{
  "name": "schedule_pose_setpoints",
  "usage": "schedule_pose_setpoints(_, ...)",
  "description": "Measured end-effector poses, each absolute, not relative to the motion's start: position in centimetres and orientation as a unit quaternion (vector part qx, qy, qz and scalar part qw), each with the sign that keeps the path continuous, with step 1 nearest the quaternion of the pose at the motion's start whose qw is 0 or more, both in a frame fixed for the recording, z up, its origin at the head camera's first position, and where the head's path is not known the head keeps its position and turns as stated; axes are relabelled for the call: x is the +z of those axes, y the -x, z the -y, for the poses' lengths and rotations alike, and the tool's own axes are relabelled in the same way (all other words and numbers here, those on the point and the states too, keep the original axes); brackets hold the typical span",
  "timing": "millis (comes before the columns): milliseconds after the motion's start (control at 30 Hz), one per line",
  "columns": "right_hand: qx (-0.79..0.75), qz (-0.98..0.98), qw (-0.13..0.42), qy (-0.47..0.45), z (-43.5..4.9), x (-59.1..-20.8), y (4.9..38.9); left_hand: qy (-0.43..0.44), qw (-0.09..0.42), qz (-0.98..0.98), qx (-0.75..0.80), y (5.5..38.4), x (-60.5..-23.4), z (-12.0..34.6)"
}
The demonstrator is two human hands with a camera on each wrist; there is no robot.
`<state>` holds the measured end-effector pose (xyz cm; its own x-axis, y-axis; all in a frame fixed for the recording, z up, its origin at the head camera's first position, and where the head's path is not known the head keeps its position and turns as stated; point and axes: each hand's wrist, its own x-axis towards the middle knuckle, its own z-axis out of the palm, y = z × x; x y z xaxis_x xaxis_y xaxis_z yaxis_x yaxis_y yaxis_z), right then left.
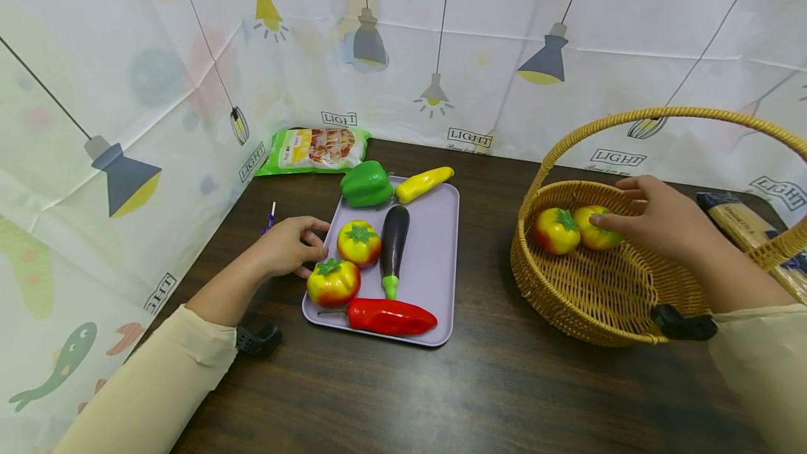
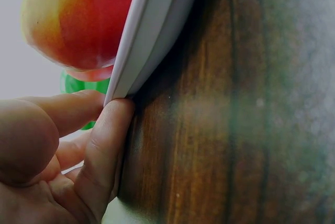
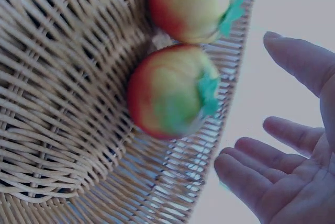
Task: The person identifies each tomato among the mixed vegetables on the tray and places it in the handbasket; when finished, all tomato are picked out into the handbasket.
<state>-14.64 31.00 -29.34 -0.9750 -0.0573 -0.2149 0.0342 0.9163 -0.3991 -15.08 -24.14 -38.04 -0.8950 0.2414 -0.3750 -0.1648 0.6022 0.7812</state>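
My left hand [image 1: 293, 246] pinches the left rim of the lilac tray [image 1: 429, 265] between thumb and fingers; the left wrist view shows the fingertips [image 2: 118, 111] on the rim. Beside it on the tray lie two yellow-and-red tomatoes [image 1: 334, 283], with an eggplant [image 1: 394, 244], a red pepper [image 1: 391, 317], a green bell pepper [image 1: 367, 184] and a yellow pepper [image 1: 424, 184]. Over the far side of the wicker basket [image 1: 592, 300] is my right hand [image 1: 662, 219], fingers spread and holding nothing. Two more tomatoes [image 3: 172, 92] sit inside the basket, close to that hand.
A green-and-white food packet [image 1: 318, 149] lies behind the tray, against the printed curtain. To the right of the basket is a long packet of pasta [image 1: 737, 219]. The basket's tall handle [image 1: 668, 113] arches above it. A purple-and-white stick [image 1: 272, 216] lies left of the tray.
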Motion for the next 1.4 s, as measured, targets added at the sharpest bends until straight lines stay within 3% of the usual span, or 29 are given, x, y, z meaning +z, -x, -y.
schedule_pose_setpoints(600,-0.249,-0.962,0.094,0.061,-27.4,-25.7,11.4,-0.021,0.229,-0.865,0.446,15.1,-38.1,24.1)
schedule_pose_setpoints(1400,-0.278,-0.949,0.077,0.127,-22.6,-25.0,8.2,-0.023,0.226,-0.865,0.447,15.1,-38.0,24.0)
